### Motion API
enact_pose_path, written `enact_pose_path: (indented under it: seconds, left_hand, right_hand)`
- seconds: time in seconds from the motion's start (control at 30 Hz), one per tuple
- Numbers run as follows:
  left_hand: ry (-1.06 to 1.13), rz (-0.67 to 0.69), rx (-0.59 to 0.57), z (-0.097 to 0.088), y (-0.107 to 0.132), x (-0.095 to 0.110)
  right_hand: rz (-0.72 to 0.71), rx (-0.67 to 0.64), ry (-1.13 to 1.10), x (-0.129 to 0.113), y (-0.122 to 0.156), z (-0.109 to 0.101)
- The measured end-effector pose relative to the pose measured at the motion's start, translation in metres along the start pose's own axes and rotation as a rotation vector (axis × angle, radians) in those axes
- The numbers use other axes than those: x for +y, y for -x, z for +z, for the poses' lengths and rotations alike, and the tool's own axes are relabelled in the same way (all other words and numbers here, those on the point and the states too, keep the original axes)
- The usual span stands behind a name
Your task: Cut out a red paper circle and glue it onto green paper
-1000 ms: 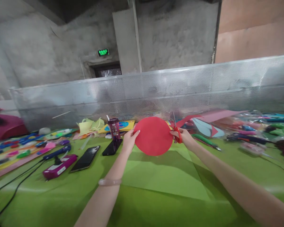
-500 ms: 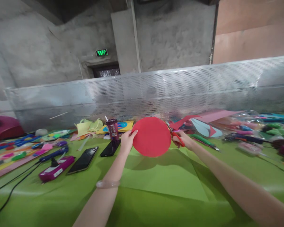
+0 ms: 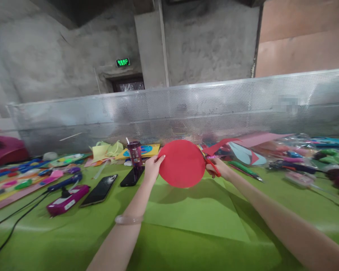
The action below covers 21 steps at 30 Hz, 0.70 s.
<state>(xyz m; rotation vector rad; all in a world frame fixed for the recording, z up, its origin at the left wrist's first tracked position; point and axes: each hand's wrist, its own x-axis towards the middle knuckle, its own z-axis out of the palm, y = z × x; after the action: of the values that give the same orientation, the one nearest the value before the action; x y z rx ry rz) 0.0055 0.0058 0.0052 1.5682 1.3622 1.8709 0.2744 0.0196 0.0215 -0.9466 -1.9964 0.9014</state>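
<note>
A round piece of red paper (image 3: pixel 182 163) is held up above the table, its left edge pinched by my left hand (image 3: pixel 153 167), thumb in front. My right hand (image 3: pixel 217 168) is closed around the handles of red-handled scissors (image 3: pixel 214 166). The scissors' blades lie along the disc's upper right edge; how far they are apart is hard to make out. Beneath the disc, a light green sheet (image 3: pixel 192 222) lies flat on the green tabletop (image 3: pixel 164 256).
Left of my arm are two phones (image 3: pixel 100 191), a purple power strip (image 3: pixel 67 200) with cords, and a purple cup (image 3: pixel 134 154) with a straw. A green utility knife (image 3: pixel 245 170), paper scraps (image 3: pixel 244 151) and a glue gun (image 3: pixel 293 165) lie to the right. A perforated metal screen (image 3: pixel 186 109) stands behind.
The scissors' blades seem to have closed slightly along the disc's edge. The hands and the red disc are otherwise nearly still; the view has shifted a little.
</note>
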Motion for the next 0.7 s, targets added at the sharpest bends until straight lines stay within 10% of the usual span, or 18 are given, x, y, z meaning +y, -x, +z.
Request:
enact_pose_path:
  seconds: [0.7]
  left_hand:
    - [-0.042, 0.041, -0.017, -0.0013, -0.0013, -0.0045]
  right_hand:
    - [-0.004, -0.008, 0.017, -0.0032, 0.0003, -0.0004]
